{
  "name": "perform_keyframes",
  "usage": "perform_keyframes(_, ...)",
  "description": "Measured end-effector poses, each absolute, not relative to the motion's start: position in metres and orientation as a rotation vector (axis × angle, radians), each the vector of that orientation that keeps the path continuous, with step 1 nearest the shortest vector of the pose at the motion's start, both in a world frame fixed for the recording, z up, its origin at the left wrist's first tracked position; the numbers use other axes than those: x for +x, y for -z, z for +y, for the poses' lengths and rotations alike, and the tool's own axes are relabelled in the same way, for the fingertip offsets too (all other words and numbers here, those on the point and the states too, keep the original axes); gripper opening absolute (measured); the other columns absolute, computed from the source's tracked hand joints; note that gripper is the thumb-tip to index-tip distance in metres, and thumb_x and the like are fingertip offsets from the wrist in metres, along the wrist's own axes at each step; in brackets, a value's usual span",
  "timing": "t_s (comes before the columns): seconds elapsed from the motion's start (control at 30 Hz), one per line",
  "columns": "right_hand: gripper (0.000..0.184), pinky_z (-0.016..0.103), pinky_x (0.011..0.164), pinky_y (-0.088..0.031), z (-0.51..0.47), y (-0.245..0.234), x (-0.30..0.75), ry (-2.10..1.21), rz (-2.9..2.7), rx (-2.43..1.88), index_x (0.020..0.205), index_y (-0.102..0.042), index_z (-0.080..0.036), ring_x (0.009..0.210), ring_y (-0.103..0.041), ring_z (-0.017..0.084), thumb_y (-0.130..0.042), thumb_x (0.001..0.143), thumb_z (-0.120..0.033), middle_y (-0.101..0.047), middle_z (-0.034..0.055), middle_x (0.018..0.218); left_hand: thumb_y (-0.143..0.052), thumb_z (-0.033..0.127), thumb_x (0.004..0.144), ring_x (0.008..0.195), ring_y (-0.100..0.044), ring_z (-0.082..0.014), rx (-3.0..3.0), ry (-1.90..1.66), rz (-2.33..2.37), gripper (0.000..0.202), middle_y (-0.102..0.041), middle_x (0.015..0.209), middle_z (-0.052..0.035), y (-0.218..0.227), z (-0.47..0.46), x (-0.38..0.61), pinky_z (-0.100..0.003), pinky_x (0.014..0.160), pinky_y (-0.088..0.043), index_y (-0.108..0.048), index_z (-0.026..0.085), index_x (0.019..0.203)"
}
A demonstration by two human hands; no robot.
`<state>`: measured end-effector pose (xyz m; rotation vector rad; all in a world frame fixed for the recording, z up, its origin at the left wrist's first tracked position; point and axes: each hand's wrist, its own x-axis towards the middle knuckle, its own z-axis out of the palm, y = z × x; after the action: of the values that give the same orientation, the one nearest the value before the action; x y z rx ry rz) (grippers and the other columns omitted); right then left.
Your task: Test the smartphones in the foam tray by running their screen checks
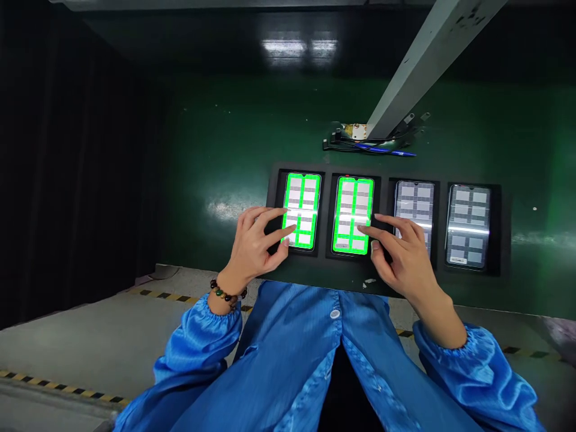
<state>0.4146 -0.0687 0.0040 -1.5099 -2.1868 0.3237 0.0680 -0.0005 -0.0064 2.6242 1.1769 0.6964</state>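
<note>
While both forearms in blue sleeves reach forward, the left hand spreads its fingers, fingertips touching the first phone. The right hand, also spread, touches the second phone with a fingertip. Both phones glow green and lie face up, long axes pointing away, in a black four-slot tray on the green worktop.

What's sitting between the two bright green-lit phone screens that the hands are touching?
In the head view, only a bare strip of the black holder tray separates the left green-lit phone from the right green-lit phone.
</note>
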Motion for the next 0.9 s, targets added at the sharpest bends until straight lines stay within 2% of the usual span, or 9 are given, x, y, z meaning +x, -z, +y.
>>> perform_keyframes(0.1,0.046,0.058,0.114,-0.047,-0.058,-0.002,0.405,-0.365,-2.174,-1.501,0.141,-0.067,-0.027,0.140,-0.064,0.034,-0.058,0.100,-0.009,-0.082,0.0080,0.113,-0.066,0.026,0.099,0.127,-0.060,-0.0352,2.592,-0.688,1.341,0.029,-0.071,0.144,-0.0115,0.008,-0.001,0.061,-0.058,0.106,-0.049,-0.083,0.028,0.123)
perform_keyframes(0.33,0.048,0.060,0.117,-0.045,-0.050,-0.003,0.392,-0.488,-2.219,-1.438,0.147,-0.064,-0.030,0.144,-0.062,0.034,-0.055,0.102,-0.013,-0.082,0.0051,0.097,-0.067,0.032,0.099,0.132,-0.058,-0.0364,2.577,-0.584,1.324,0.032,-0.068,0.150,-0.0105,0.008,0.000,0.076,-0.059,0.111,-0.047,-0.080,0.029,0.128)
perform_keyframes(0.5,0.043,0.058,0.117,-0.046,-0.062,-0.006,0.417,-0.361,-2.181,-1.536,0.139,-0.067,-0.029,0.141,-0.065,0.033,-0.056,0.102,-0.011,-0.079,0.0097,0.126,-0.066,0.031,0.099,0.133,-0.059,-0.0362,2.639,-0.571,1.147,0.034,-0.068,0.149,-0.0135,0.005,0.004,0.097,-0.057,0.109,-0.049,-0.078,0.025,0.130)
perform_keyframes(0.57,0.041,0.057,0.116,-0.046,-0.064,-0.006,0.425,-0.312,-2.162,-1.572,0.137,-0.068,-0.028,0.140,-0.065,0.033,-0.056,0.101,-0.011,-0.077,0.0101,0.129,-0.066,0.031,0.098,0.133,-0.059,-0.0362,2.652,-0.572,1.129,0.033,-0.069,0.149,-0.0129,0.004,0.006,0.099,-0.057,0.109,-0.050,-0.079,0.026,0.128)
perform_keyframes(0.67,0.042,0.058,0.115,-0.047,-0.062,-0.006,0.426,-0.280,-2.150,-1.590,0.138,-0.067,-0.028,0.139,-0.066,0.034,-0.056,0.102,-0.012,-0.078,0.0102,0.127,-0.066,0.030,0.097,0.132,-0.060,-0.0363,2.654,-0.597,1.178,0.030,-0.070,0.147,-0.0109,0.005,0.008,0.092,-0.058,0.108,-0.049,-0.081,0.028,0.124)
perform_keyframes(0.83,0.052,0.059,0.114,-0.046,-0.048,-0.001,0.403,-0.368,-2.166,-1.523,0.150,-0.061,-0.031,0.143,-0.062,0.036,-0.055,0.102,-0.012,-0.081,0.0064,0.111,-0.069,0.030,0.098,0.129,-0.061,-0.0362,2.625,-0.641,1.363,0.026,-0.072,0.143,-0.0100,0.005,0.005,0.070,-0.057,0.105,-0.049,-0.083,0.028,0.118)
perform_keyframes(0.9,0.051,0.059,0.115,-0.046,-0.043,0.001,0.394,-0.406,-2.173,-1.489,0.151,-0.060,-0.031,0.144,-0.061,0.036,-0.055,0.103,-0.013,-0.081,0.0063,0.112,-0.068,0.030,0.098,0.128,-0.061,-0.0360,2.602,-0.654,1.432,0.025,-0.073,0.142,-0.0097,0.006,0.004,0.065,-0.057,0.104,-0.048,-0.083,0.028,0.118)
